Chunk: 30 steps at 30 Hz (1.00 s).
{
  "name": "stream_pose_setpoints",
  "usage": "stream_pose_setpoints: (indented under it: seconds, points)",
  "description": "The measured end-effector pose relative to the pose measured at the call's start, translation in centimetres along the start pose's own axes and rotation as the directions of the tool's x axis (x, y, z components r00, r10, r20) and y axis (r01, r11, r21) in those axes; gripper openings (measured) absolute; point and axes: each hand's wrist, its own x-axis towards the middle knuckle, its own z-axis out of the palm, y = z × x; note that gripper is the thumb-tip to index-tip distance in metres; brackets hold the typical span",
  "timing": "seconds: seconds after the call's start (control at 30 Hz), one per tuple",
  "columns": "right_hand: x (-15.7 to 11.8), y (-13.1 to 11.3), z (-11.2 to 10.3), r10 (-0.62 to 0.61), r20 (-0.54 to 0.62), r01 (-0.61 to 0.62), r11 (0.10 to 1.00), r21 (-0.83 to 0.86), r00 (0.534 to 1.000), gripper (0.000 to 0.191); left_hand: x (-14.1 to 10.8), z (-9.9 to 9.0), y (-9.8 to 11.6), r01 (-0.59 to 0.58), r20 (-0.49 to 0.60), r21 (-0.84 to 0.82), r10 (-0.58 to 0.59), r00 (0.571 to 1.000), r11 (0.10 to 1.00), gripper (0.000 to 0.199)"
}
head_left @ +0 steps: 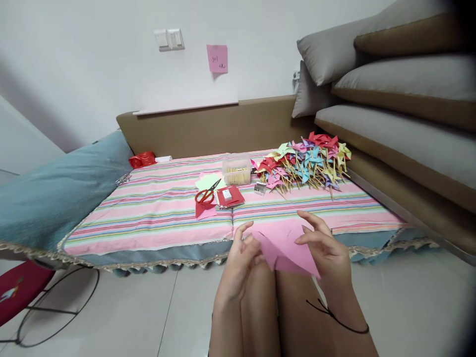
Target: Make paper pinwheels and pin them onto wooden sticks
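Note:
A square of pink paper (285, 245) with slits cut in from its corners is held above my knees. At its left corner, my left hand (238, 263) pinches it between thumb and fingers. My right hand (332, 255) grips the right side, its fingers curled at the edge and partly covering it. Beyond the hands, red-handled scissors (205, 195) lie on red and pink paper. Right of them is a stack of red paper squares (234, 197) with a small white-labelled box on top. A small clear case (260, 188) sits nearby.
On the striped cover (148, 218) stands a clear plastic box (237, 171) of wooden sticks. Finished paper pinwheels (312, 161) are heaped at the right, beside stacked grey cushions (401, 129). A red bag (143, 159) lies far left; a red stool (24, 290) stands lower left.

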Motion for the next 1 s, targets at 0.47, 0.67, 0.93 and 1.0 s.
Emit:
stream_pose_setpoints:
  seconds: [0.47,0.67,0.93,1.0]
  points:
    - [0.4,-0.1,-0.8,0.22,0.314,-0.245,0.969,0.04,0.923,0.014,-0.9,1.1,0.7,-0.135,-0.315,0.234,0.206,0.927,0.963,0.075]
    - [0.1,0.1,-0.2,0.254,0.336,-0.285,0.957,0.048,0.907,0.016,-0.8,0.8,1.6,-0.131,-0.334,0.252,0.213,0.918,0.959,0.074]
    - [0.7,0.4,-0.3,0.208,0.313,-0.242,0.968,0.073,0.927,0.009,0.4,0.9,1.4,-0.093,-0.292,0.257,0.169,0.942,0.962,0.07]
    - [0.7,0.5,0.1,0.221,0.272,-0.255,0.962,0.096,0.937,0.008,0.5,0.8,1.0,-0.062,-0.287,0.259,0.138,0.948,0.964,0.072]
